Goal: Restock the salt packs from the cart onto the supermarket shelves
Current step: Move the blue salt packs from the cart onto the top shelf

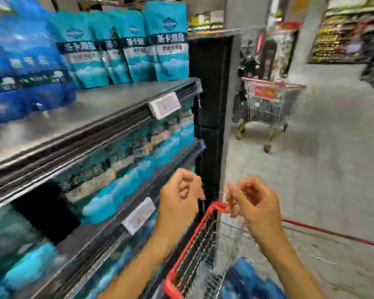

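Note:
The frame is blurred by motion. Teal salt packs stand upright at the back of the upper shelf, with darker blue packs to their left. More teal packs lie on the shelf below. A red-rimmed wire cart sits at the bottom, holding blue packs. My left hand hovers above the cart's left rim with fingers curled and nothing in it. My right hand is raised over the cart's front corner, fingers also curled and holding nothing.
White price tags hang on the shelf edges. A dark shelf end panel closes the row on the right. Another wire cart with a red sign stands in the grey-floored aisle ahead. Stocked shelves fill the far right.

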Available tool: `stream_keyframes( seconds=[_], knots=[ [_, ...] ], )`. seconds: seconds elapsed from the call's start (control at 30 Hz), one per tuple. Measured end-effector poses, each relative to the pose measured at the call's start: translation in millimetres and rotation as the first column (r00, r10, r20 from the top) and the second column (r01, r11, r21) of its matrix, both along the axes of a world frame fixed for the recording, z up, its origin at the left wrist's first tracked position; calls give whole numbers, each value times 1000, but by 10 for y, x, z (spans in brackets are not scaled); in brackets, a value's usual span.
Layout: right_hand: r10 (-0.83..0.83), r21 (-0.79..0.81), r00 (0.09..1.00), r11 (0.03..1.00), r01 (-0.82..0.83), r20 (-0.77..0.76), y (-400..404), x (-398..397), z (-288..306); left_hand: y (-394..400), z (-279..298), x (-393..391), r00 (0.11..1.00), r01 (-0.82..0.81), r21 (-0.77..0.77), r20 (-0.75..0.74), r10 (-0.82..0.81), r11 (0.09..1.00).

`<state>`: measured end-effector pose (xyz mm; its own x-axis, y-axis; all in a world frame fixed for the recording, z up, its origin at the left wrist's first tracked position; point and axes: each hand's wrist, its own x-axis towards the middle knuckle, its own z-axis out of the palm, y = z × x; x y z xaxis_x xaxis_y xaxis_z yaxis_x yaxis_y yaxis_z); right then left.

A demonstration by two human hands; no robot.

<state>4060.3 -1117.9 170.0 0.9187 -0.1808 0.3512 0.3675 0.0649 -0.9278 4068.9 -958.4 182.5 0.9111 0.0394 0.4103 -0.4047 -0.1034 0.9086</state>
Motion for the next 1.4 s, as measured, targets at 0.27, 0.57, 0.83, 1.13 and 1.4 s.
stream_keyframes(
  seconds=[0.27, 0.57, 0.83, 1.13, 1.4],
  knots=[
    [-421, -92, 820, 903, 420, -389, -1484, -717, -1165, -1266, -1476, 88, 767, 444, 23, -527, -366, 896],
    [-587, -260, 430, 750, 608, -686, -2510, -1001, -2873, -2209, -2914, 134, 525, 547, 157, -829, -191, 822],
    [-520, -403, 253, 825, 397, -816, -2720, -956, -4571, -2642, -4396, 306, 490, 638, 393, -870, 45, 662],
    [-528, -426, 44, 728, 537, -848, -3391, -392, -6085, -2781, -6157, 785, 607, 737, 621, -782, 143, 267],
    [-331, -199, -26, 501, 842, -943, -3868, 252, -6878, -2984, -7053, 1129, 710, 703, 693, -697, 97, -161]
  ],
)
